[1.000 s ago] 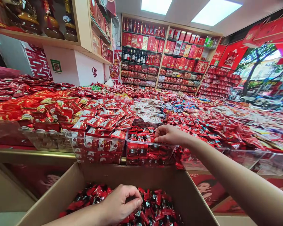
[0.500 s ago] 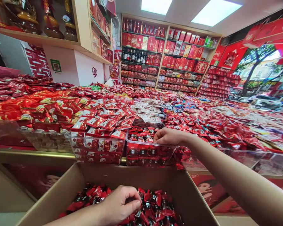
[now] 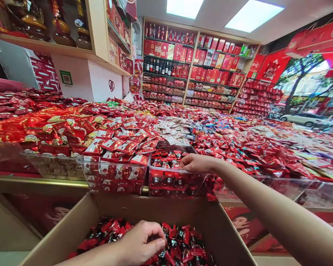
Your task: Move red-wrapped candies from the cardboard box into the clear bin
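Note:
My right hand (image 3: 195,163) reaches over the front wall of a clear plastic bin (image 3: 166,170). Its fingers are bent and pressed together against the red-and-black wrapped candies (image 3: 166,162) inside; the fingertips are partly hidden, so anything they hold does not show. Lower down, my left hand (image 3: 147,240) is inside an open cardboard box (image 3: 224,231), just over loose red-and-black wrapped candies (image 3: 180,244). Its fingers curl toward the thumb, and I cannot make out what lies between them. Candies in the bin stand in rows along its front wall.
Left of the bin stands another clear bin (image 3: 112,175) piled with red-and-white packets (image 3: 124,142). Heaps of red wrapped sweets (image 3: 227,151) spread behind and to the right. A gold-coloured counter edge (image 3: 44,182) runs behind the box. Shelves (image 3: 192,74) with bottles and boxes line the back wall.
My right hand has shifted very slightly left at the bin, with its fingers still bent. My left hand stays in nearly the same place in the box.

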Demonstrator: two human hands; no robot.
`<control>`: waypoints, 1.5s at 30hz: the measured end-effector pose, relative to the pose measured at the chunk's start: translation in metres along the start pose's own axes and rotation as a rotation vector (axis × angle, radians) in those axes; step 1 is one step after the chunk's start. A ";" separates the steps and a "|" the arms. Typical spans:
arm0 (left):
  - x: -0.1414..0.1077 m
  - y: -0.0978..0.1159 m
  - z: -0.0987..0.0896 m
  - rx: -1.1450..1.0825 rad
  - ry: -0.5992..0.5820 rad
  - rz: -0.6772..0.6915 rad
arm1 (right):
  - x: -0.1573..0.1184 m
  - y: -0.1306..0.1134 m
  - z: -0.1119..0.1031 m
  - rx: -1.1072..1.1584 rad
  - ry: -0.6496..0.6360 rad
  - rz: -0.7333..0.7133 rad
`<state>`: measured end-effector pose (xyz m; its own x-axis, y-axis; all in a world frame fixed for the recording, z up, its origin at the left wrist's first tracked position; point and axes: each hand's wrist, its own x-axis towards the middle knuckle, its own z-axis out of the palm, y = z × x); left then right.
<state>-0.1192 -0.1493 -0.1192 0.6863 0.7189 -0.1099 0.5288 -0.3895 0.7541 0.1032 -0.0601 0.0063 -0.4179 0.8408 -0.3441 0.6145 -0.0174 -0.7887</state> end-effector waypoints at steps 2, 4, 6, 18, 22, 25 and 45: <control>0.000 -0.001 0.000 0.007 0.000 -0.010 | -0.002 -0.004 0.001 -0.028 0.017 0.017; 0.000 -0.001 0.001 0.007 -0.006 -0.018 | -0.003 -0.005 0.001 -0.044 0.007 0.030; 0.001 -0.001 0.001 0.004 -0.013 -0.017 | -0.002 -0.004 0.000 -0.056 -0.008 0.037; 0.001 -0.003 -0.001 0.002 -0.016 0.004 | 0.004 -0.006 -0.008 -0.110 -0.222 0.087; 0.002 -0.003 -0.001 -0.008 -0.022 0.017 | 0.008 -0.005 -0.009 -0.133 -0.246 0.075; 0.002 -0.004 0.000 -0.009 -0.022 0.025 | 0.010 -0.008 -0.008 -0.128 -0.246 0.082; 0.001 -0.012 0.001 0.011 -0.029 0.031 | 0.036 -0.036 0.012 -0.152 -0.119 -0.186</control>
<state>-0.1242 -0.1447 -0.1291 0.7169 0.6891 -0.1054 0.5120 -0.4177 0.7506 0.0581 -0.0356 0.0167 -0.6033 0.7524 -0.2645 0.6095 0.2211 -0.7614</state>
